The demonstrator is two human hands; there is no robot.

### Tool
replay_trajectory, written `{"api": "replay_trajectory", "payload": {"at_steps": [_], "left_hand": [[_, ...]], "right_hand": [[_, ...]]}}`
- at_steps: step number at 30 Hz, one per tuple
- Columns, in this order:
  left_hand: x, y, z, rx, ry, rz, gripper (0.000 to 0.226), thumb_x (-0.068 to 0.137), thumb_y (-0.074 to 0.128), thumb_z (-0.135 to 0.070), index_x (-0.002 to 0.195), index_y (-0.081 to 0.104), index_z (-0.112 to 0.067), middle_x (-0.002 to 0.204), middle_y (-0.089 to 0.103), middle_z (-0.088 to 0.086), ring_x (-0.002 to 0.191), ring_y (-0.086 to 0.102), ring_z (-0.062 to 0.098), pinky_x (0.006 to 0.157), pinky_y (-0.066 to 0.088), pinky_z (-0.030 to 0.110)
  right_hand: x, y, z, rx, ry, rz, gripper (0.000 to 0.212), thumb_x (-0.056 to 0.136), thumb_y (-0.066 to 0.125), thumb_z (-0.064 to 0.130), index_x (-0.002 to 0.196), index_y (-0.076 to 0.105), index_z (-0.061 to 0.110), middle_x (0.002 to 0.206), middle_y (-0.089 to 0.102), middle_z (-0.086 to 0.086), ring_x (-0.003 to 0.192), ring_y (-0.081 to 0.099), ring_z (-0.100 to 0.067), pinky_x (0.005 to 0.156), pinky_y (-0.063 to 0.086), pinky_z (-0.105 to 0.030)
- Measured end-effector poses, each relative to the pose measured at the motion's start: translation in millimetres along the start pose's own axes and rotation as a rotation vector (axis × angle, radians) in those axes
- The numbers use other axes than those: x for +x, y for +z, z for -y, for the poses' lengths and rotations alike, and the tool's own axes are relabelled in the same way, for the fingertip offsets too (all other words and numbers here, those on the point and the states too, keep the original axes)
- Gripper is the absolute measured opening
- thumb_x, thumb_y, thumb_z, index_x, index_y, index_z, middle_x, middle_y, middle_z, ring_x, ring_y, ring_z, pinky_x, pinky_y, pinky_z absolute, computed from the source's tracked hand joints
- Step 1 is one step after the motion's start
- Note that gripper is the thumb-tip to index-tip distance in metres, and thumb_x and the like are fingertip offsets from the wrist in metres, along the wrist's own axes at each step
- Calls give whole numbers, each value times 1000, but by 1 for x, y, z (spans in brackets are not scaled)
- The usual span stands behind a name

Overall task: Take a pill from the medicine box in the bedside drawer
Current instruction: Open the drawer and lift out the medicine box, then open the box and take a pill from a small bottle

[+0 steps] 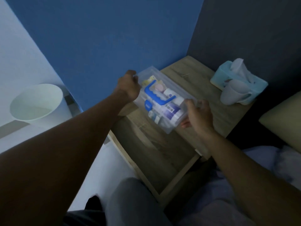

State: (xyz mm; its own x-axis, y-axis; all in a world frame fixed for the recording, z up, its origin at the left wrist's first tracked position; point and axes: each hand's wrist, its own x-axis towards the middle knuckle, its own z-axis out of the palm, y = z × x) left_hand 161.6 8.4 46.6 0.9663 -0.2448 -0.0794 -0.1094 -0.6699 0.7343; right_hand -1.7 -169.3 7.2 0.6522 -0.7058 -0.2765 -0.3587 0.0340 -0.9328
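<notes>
A clear plastic medicine box (164,79) with a blue handle (160,95) and blue latch lies at the front left of the wooden bedside table (216,115), partly over the open drawer (156,154). Bottles and packets show through its lid. My left hand (129,86) grips the box's far left end. My right hand (199,115) holds its near right end, fingers curled over the edge. The drawer below is pulled out and looks dark inside.
A light blue tissue box (228,74) and a grey mug (232,93) stand at the table's back right. A white round bin (35,101) sits on the floor at left. Blue wall behind, bed and pillow (283,121) at right, my knees below.
</notes>
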Motion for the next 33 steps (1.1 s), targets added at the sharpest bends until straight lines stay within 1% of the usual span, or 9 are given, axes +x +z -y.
{"api": "replay_trajectory", "payload": {"at_steps": [8, 15, 19, 21, 22, 24, 26, 29, 33], "left_hand": [[60, 50, 4, -37, -17, 59, 44, 98, 42, -28, 140, 47, -16, 140, 52, 17, 125, 53, 32, 105, 44, 35], [84, 65, 6, -60, 79, 17, 44, 102, 38, -33, 141, 47, -16, 145, 51, 11, 134, 48, 26, 106, 35, 24], [73, 65, 7, -54, 41, 52, 59, 101, 37, -40, 155, 19, -22, 157, 36, 8, 141, 38, 28, 115, 28, 30], [56, 74, 8, -167, -86, 79, 71, 96, 40, -53, 155, 16, -22, 151, 43, 11, 132, 49, 32, 113, 37, 38], [46, 78, 8, -267, -155, 90, 70, 92, 44, -60, 149, 31, -22, 141, 54, 12, 123, 57, 32, 108, 44, 42], [32, 85, 9, -475, -251, 127, 50, 85, 52, -64, 107, 63, -21, 102, 68, 7, 100, 69, 29, 93, 56, 46], [21, 90, 10, -579, -292, 192, 48, 83, 60, -61, 91, 66, -13, 82, 70, 7, 80, 74, 24, 81, 62, 43], [13, 99, 14, -648, -359, 151, 46, 81, 67, -54, 95, 65, -10, 76, 69, 5, 64, 69, 16, 71, 63, 34], [10, 100, 17, -634, -355, 89, 30, 84, 65, -49, 86, 64, -19, 75, 69, 2, 64, 67, 14, 67, 62, 31]], "right_hand": [[69, -3, -11, -65, -14, 22, 67, 86, 63, 57, 140, 36, 28, 109, 71, -16, 64, 76, -21, 50, 57, -30], [82, 4, -10, -56, -56, 25, 57, 89, 59, 62, 131, 34, 33, 109, 69, -9, 66, 77, -17, 52, 59, -31], [78, 2, 1, -385, -77, -18, 64, 90, 46, 69, 140, 31, 30, 131, 57, -9, 78, 65, -12, 57, 52, -28], [72, -2, 2, -662, -258, -83, 74, 91, 40, 71, 148, 25, 26, 147, 38, -10, 110, 57, -20, 80, 52, -36], [68, -3, 3, -740, -377, -80, 75, 91, 40, 70, 149, 22, 27, 150, 32, -11, 124, 50, -26, 91, 49, -42], [60, -1, 5, -801, -545, 20, 80, 89, 44, 70, 151, 19, 26, 154, 28, -11, 136, 39, -28, 100, 45, -46], [56, 1, 3, -870, -570, 125, 89, 87, 47, 72, 154, 16, 22, 159, 23, -10, 144, 30, -28, 107, 41, -50], [54, 0, -1, -950, -578, 144, 96, 85, 49, 74, 156, 14, 19, 163, 16, -12, 149, 19, -32, 111, 37, -54], [60, -1, 6, -1025, -594, 110, 103, 76, 54, 77, 152, 24, 15, 153, 30, -14, 139, 33, -31, 99, 43, -46]]}}
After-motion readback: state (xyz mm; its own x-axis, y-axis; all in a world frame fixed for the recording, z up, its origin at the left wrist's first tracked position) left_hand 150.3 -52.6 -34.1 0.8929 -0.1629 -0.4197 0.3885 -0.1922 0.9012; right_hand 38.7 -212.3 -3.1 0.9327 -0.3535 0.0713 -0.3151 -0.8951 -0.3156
